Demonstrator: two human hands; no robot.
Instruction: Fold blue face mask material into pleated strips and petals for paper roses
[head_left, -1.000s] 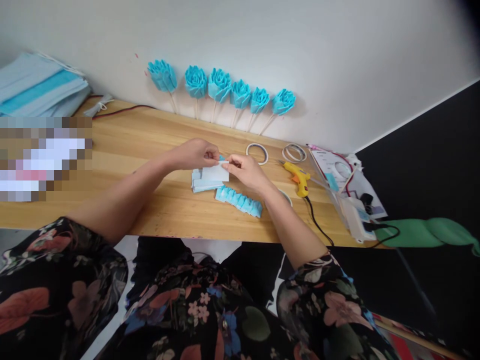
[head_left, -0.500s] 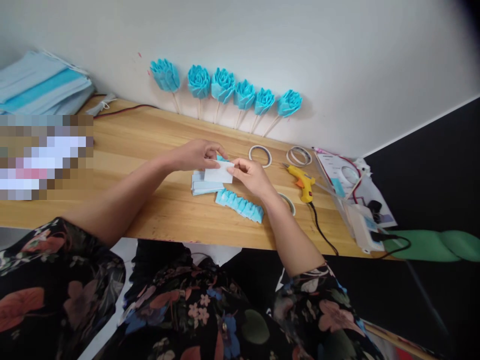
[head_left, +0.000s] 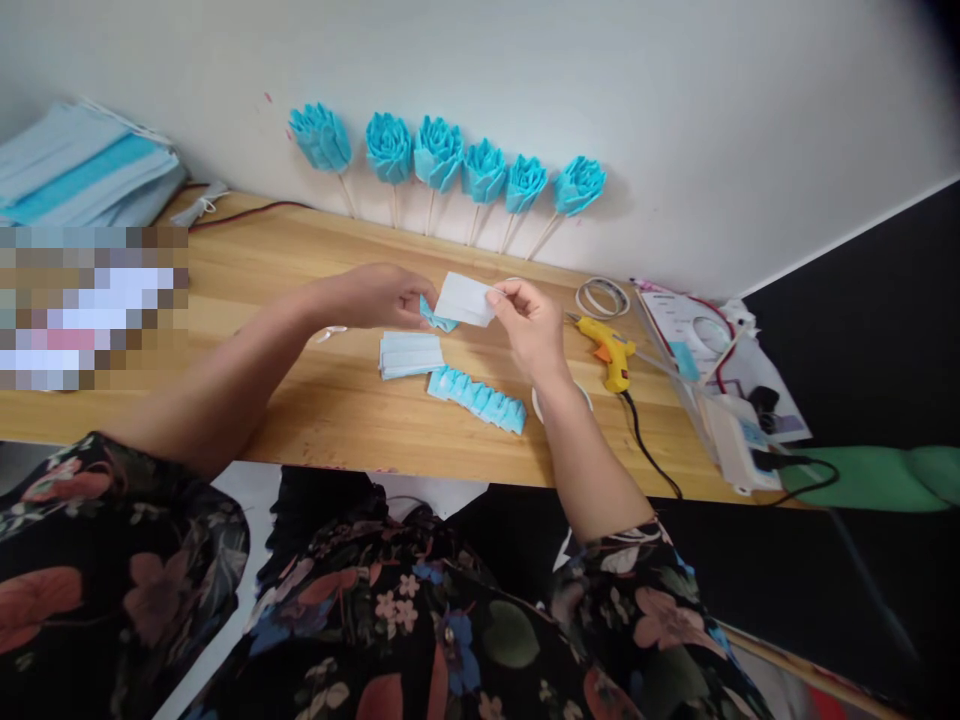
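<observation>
Both hands hold one pale blue mask piece lifted above the wooden table. My left hand pinches its folded blue left end. My right hand pinches its right edge, fingers closed. Below them on the table lie a small stack of blue mask pieces and a pleated blue strip.
Several blue fabric roses on sticks lean against the wall. A yellow glue gun with a black cord, tape rolls, a power strip and papers sit at the right. A pile of face masks lies far left.
Both hands have lifted the pale mask piece off the stack and moved it up and to the right. The stack now lies uncovered below.
</observation>
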